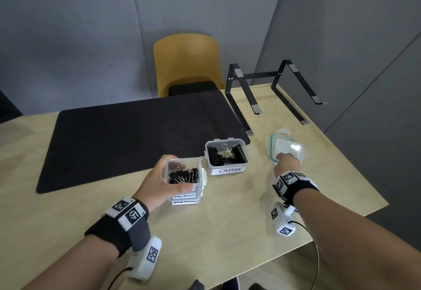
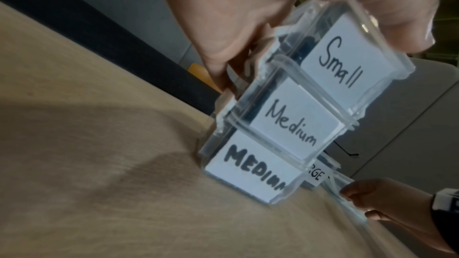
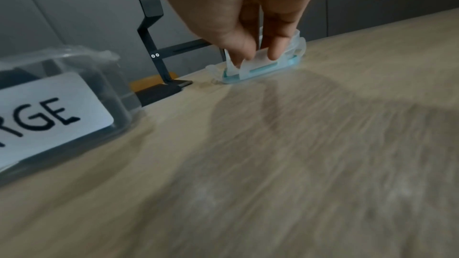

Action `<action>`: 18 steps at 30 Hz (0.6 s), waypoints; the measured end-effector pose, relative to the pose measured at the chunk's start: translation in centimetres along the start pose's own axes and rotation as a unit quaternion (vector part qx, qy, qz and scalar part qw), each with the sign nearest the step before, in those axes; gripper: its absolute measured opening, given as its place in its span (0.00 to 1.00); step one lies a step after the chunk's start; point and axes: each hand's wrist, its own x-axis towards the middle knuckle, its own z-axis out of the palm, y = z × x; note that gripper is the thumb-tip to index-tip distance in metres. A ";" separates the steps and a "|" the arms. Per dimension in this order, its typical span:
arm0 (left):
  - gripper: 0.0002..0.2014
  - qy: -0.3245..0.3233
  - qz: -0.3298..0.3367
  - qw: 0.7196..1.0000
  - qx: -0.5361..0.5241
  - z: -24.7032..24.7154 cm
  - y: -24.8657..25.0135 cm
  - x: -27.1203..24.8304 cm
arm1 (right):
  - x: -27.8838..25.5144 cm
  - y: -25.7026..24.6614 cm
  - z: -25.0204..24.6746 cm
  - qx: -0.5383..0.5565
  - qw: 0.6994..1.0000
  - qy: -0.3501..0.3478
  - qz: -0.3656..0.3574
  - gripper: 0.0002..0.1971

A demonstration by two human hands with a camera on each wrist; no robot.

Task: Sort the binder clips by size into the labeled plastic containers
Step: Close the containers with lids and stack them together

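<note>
Grey walls stand behind our pale wooden table (image 1: 227, 221), and a big black mat (image 1: 136, 134) covers its far half. Past the mat we see a yellow chair (image 1: 186, 61), and a black metal stand (image 1: 273, 89) sits far beyond our right hand (image 1: 287, 162).

Our left hand (image 1: 159, 182) curls round the top of a stack of three small clear plastic boxes (image 2: 285, 117). Thumb on the near side, fingers on the far side. The labels read Small, Medium and MEDIUM. The top box is open, and small black binder clips (image 1: 183, 175) lie inside it.

Between our two hands stands an open clear box marked LARGE (image 1: 226, 155), holding bigger black clips (image 1: 227, 151).

Our right hand pinches the near edge of a clear lid with a blue-green rim (image 3: 261, 66). The lid rests on the table, just beyond our fingers (image 3: 275, 52).
</note>
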 end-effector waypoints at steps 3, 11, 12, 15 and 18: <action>0.38 0.000 0.005 1.000 -0.005 0.0 -0.1 0.0 | 0.0 -0.2 -0.2 0.009 1.000 -0.011 0.003 0.17; 0.36 -0.001 0.009 1.000 -0.009 0.0 -0.2 0.0 | -1.0 -0.2 -0.9 -0.032 0.999 -0.009 0.018 0.12; 0.36 -0.002 0.008 1.000 -0.009 0.0 -0.2 0.0 | -1.2 -0.2 -0.9 -0.035 0.999 0.007 0.012 0.13; 0.35 -0.010 0.003 1.000 -0.007 -0.1 0.0 -0.1 | -1.9 -0.7 -1.6 -0.027 0.998 0.051 -0.001 0.15; 0.34 -0.017 -0.002 1.000 -0.001 -0.2 0.2 -0.2 | -2.9 -1.6 -2.9 -0.004 0.997 0.073 -0.032 0.11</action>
